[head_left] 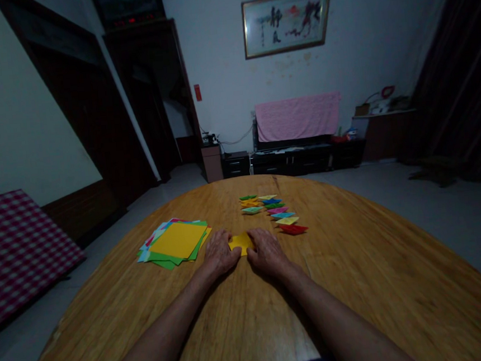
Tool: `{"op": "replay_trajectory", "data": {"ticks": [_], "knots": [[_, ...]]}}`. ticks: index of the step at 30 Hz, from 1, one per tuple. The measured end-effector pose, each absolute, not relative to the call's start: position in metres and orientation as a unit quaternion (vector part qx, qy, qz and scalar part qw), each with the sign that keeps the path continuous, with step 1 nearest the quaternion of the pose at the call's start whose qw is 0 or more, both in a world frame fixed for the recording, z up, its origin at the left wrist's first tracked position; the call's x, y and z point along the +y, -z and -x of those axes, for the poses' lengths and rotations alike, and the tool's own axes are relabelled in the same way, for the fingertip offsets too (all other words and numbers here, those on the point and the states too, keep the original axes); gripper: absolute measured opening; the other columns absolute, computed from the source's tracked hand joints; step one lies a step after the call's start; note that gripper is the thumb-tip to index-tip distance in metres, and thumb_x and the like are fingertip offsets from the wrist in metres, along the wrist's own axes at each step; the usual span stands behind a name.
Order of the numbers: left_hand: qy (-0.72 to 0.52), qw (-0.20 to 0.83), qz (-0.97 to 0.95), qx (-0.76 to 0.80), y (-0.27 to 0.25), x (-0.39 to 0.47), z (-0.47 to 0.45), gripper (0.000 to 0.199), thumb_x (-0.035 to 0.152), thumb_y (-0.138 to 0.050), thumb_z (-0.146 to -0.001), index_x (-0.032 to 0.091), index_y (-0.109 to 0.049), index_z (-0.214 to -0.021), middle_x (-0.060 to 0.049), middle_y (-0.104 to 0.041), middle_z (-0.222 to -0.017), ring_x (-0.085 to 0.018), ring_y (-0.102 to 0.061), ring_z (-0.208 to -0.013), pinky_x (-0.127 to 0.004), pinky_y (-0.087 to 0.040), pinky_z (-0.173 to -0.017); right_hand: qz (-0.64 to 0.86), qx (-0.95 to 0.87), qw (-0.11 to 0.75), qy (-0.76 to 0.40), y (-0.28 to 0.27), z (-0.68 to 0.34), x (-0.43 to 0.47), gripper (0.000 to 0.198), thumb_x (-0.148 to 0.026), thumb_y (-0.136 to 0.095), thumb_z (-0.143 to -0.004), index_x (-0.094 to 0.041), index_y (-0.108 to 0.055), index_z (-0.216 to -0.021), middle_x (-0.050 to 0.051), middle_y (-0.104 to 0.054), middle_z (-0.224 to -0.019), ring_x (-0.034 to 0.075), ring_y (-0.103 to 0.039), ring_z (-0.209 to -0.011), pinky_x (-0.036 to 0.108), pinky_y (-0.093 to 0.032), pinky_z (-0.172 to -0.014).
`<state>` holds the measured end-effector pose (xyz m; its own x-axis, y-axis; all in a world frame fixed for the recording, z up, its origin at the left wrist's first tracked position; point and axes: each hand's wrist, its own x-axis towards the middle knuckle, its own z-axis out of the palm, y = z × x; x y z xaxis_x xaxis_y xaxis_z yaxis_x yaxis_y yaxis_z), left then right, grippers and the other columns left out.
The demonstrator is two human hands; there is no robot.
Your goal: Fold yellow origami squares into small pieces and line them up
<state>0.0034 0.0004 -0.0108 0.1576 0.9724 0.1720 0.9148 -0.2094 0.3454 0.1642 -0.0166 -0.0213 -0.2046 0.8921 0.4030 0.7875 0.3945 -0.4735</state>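
A small piece of yellow paper, which looks folded, lies on the round wooden table between my hands. My left hand grips its left side, thumb at the near edge and fingers over the far part. On the opposite side my right hand holds it the same way. The fingertips partly cover the paper's edges. Left of my left hand lies a loose stack of coloured paper sheets, yellow on top. Beyond my right hand, small folded paper boats stand in two rows, with a red paper boat nearest.
The round wooden table fills the foreground. A checked cloth covers something at the left. Across the floor stand a low black cabinet and a pink cloth draped over a screen-like object. A dark doorway opens at the back left.
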Motion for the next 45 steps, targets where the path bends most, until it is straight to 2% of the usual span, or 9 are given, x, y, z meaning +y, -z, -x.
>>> {"op": "replay_trajectory", "data": {"ticks": [2,6,11,14,20,29,35,40,45], "knots": [[-0.19,0.079,-0.756,0.621,0.012,0.001,-0.003,0.044,0.035,-0.054,-0.077,0.011,-0.058,-0.113,-0.017,-0.053,-0.127,-0.027,-0.046,-0.12,-0.034,-0.033,-0.102,0.508,-0.777,0.36,-0.09,0.026,-0.163,-0.016,0.041,-0.012,-0.048,-0.075,-0.012,-0.055,-0.115,0.013,-0.061,-0.111,0.022,-0.054,-0.103,0.035,-0.04,-0.093],[-0.243,0.115,-0.743,0.613,0.006,-0.004,-0.001,0.034,0.032,-0.055,-0.075,0.013,-0.064,-0.101,-0.011,-0.062,-0.108,-0.024,-0.055,-0.103,-0.032,-0.041,-0.09,0.454,-0.76,0.45,-0.116,0.028,-0.16,-0.015,0.039,-0.008,-0.044,-0.073,-0.012,-0.057,-0.11,0.012,-0.062,-0.104,0.019,-0.057,-0.097,0.032,-0.044,-0.09],[-0.39,0.363,-0.651,0.541,-0.004,-0.013,-0.003,0.031,0.027,-0.058,-0.07,0.014,-0.068,-0.096,-0.002,-0.065,-0.075,-0.014,-0.057,-0.065,-0.023,-0.042,-0.058,0.454,-0.697,0.517,-0.202,0.022,-0.156,-0.012,0.039,-0.013,-0.047,-0.071,-0.015,-0.057,-0.108,0.01,-0.064,-0.105,0.02,-0.06,-0.098,0.034,-0.046,-0.09],[-0.451,0.449,-0.582,0.506,-0.006,-0.015,-0.005,0.031,0.031,-0.065,-0.065,0.01,-0.069,-0.088,-0.001,-0.062,-0.062,-0.011,-0.051,-0.053,-0.021,-0.037,-0.05,0.485,-0.631,0.533,-0.289,0.017,-0.156,-0.01,0.049,-0.018,-0.053,-0.068,-0.016,-0.053,-0.117,0.009,-0.064,-0.109,0.021,-0.062,-0.096,0.033,-0.05,-0.084],[-0.47,0.471,-0.575,0.476,-0.007,-0.014,-0.007,0.032,0.034,-0.07,-0.059,0.01,-0.069,-0.079,-0.002,-0.063,-0.061,-0.01,-0.05,-0.051,-0.021,-0.036,-0.049,0.446,-0.593,0.521,-0.421,0.017,-0.162,-0.008,0.035,-0.034,-0.061,-0.068,-0.013,-0.065,-0.095,0.006,-0.068,-0.081,0.018,-0.061,-0.069,0.029,-0.049,-0.062],[-0.452,0.483,-0.576,0.481,-0.007,-0.014,-0.003,0.031,0.039,-0.072,-0.058,0.011,-0.065,-0.068,0.0,-0.058,-0.056,-0.009,-0.047,-0.048,-0.02,-0.033,-0.047,0.444,-0.581,0.544,-0.411,0.016,-0.162,-0.011,0.028,-0.042,-0.058,-0.072,-0.015,-0.06,-0.067,-0.001,-0.054,-0.058,0.011,-0.047,-0.052,0.021,-0.036,-0.048],[-0.471,0.506,-0.558,0.459,-0.008,-0.015,-0.004,0.034,0.043,-0.073,-0.058,0.011,-0.063,-0.064,0.0,-0.055,-0.054,-0.009,-0.047,-0.048,-0.021,-0.034,-0.046,0.442,-0.557,0.538,-0.453,0.004,-0.159,-0.022,0.028,-0.043,-0.059,-0.071,-0.015,-0.062,-0.069,0.0,-0.057,-0.058,0.011,-0.048,-0.05,0.021,-0.036,-0.045],[-0.47,0.556,-0.541,0.421,-0.003,-0.015,-0.004,0.037,0.043,-0.073,-0.06,0.011,-0.066,-0.076,-0.001,-0.059,-0.062,-0.011,-0.051,-0.052,-0.022,-0.039,-0.05,0.427,-0.561,0.53,-0.472,0.002,-0.16,-0.023,0.031,-0.044,-0.062,-0.069,-0.014,-0.066,-0.074,0.001,-0.06,-0.061,0.012,-0.05,-0.051,0.022,-0.037,-0.046],[-0.452,0.519,-0.584,0.43,-0.006,-0.013,0.002,0.033,0.042,-0.071,-0.062,0.011,-0.064,-0.068,0.001,-0.055,-0.06,-0.009,-0.046,-0.054,-0.021,-0.035,-0.052,0.447,-0.542,0.55,-0.452,0.002,-0.163,-0.019,0.033,-0.046,-0.062,-0.067,-0.014,-0.067,-0.074,0.001,-0.059,-0.06,0.012,-0.048,-0.051,0.023,-0.035,-0.046]]}}
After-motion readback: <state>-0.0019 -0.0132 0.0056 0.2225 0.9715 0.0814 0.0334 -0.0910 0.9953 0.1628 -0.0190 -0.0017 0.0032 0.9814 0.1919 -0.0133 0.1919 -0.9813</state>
